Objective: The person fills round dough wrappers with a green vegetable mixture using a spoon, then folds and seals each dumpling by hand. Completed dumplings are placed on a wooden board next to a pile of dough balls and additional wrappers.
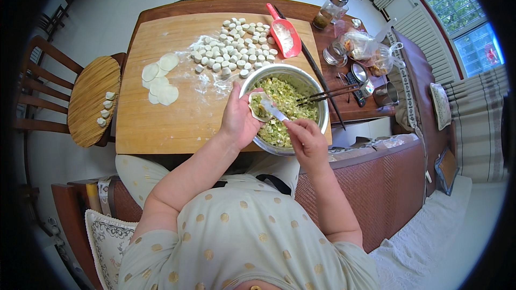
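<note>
In my left hand [238, 119] lies a round dough wrapper [254, 116] with green chopped filling on it, over the left rim of a metal bowl [323, 114]. My right hand [307, 141] grips a small pale spatula [276, 110], its blade touching the filling on the wrapper. Chopped green and yellow filling [278, 133] covers the inside of the bowl. A pair of dark chopsticks [328, 94] stands slanted in it, leaning on the right rim. Flat dough wrappers [159, 82] overlap in a group on the left of the wooden board [177, 129].
Many cut dough pieces [231, 52] lie on the floured board behind the bowl. A red scoop of flour [285, 38] sits beside a long dark rod [312, 62]. Right of it are a glass mug [335, 54], a jar [328, 10] and plastic bags [363, 46]. Several dumplings [105, 108] rest on a chair.
</note>
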Available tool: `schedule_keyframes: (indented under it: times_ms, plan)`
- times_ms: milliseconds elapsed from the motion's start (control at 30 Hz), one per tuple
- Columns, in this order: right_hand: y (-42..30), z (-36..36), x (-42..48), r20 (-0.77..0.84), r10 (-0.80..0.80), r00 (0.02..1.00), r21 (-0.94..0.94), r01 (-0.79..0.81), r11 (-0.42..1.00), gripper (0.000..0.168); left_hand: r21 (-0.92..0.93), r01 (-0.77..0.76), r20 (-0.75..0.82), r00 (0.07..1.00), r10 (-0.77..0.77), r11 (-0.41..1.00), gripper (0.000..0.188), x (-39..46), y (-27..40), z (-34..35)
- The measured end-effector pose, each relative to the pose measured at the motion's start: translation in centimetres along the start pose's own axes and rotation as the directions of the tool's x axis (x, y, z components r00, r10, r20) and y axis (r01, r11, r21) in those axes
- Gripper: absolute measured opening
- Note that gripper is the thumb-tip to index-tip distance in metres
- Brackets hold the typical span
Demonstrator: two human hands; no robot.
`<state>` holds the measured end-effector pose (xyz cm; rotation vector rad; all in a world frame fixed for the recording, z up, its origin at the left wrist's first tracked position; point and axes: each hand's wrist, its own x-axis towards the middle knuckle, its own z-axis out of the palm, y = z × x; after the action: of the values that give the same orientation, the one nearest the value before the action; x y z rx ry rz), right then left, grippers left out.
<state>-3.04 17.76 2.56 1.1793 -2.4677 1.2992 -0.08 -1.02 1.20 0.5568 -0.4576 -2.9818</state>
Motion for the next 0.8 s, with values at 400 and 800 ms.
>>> schedule_keyframes:
  times_ms: [400, 800]
  plan:
    - [0.6, 2.1, -1.0, 0.124, -0.047, 0.991, -0.194, 0.071, 0.978, 0.034, 0.040, -0.006, -0.020, 1.000, 0.007, 0.999, 0.061, 0.4, -0.5, -2.0]
    - [3.2, 0.4, -2.9, 0.031, -0.011, 0.999, -0.420, 0.023, 0.907, 0.021, 0.038, 0.005, -0.003, 1.000, -0.005, 0.999, 0.061, -1.3, 0.9, -0.7]
